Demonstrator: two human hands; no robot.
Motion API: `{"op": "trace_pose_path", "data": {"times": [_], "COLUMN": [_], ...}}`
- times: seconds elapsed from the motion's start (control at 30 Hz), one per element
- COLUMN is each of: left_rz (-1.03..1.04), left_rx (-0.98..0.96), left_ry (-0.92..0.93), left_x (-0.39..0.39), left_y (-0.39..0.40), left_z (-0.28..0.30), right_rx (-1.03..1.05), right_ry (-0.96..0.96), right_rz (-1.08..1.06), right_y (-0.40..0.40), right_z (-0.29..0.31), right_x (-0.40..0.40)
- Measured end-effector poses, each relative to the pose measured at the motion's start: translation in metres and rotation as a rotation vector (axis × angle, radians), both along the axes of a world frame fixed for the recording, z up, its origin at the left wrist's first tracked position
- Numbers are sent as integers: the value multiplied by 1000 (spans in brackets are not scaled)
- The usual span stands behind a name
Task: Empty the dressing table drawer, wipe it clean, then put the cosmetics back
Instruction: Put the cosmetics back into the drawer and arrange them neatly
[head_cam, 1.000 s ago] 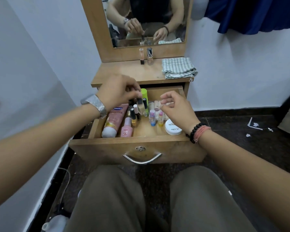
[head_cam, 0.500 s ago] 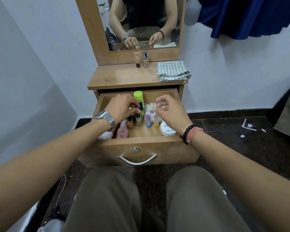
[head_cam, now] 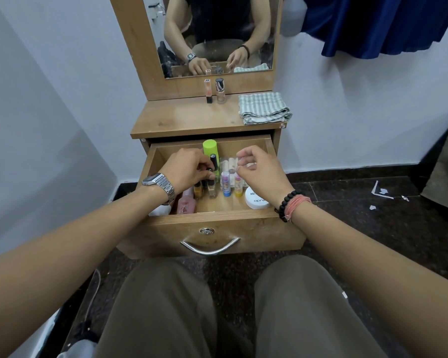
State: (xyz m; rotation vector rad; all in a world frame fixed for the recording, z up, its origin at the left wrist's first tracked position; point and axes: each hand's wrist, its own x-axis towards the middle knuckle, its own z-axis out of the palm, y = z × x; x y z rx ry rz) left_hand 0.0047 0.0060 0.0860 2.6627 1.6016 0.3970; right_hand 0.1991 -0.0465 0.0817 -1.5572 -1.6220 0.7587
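Drawer (head_cam: pixel 217 229) stands open, crowded with cosmetics (head_cam: pixel 225 183).

Left hand (head_cam: pixel 185 167) hides bottles beneath; white jar (head_cam: pixel 256 200) label partly covered.

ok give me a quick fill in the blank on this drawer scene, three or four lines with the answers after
1. The folded checked cloth lies on the tabletop, on its ____ side.
2. ____ small bottles stand on the tabletop below the mirror.
3. The wristwatch is on the ____ arm.
4. The white round jar sits in the drawer below the ____ hand.

Missing words: right; two; left; right
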Motion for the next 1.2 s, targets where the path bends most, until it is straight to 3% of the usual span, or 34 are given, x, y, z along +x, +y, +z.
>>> {"op": "trace_pose_path", "data": {"times": [0.57, 0.93, 1.07, 1.2], "left_rz": [-80, 84, 216, 222], "left_rx": [48, 240, 201, 172], "left_ry": [11, -213, -128, -1], "left_x": [-4, 16, 26, 34], "left_y": [0, 71, 118, 152], "left_z": [-3, 70, 80, 82], "right_rx": [-20, -10, -5, -4], "right_ry": [59, 84, 102, 112], "right_rz": [27, 43, 51, 66], "right_y": [-4, -4, -5, -5], "right_z": [2, 0, -1, -3], "right_x": [-1, -1, 0, 1]}}
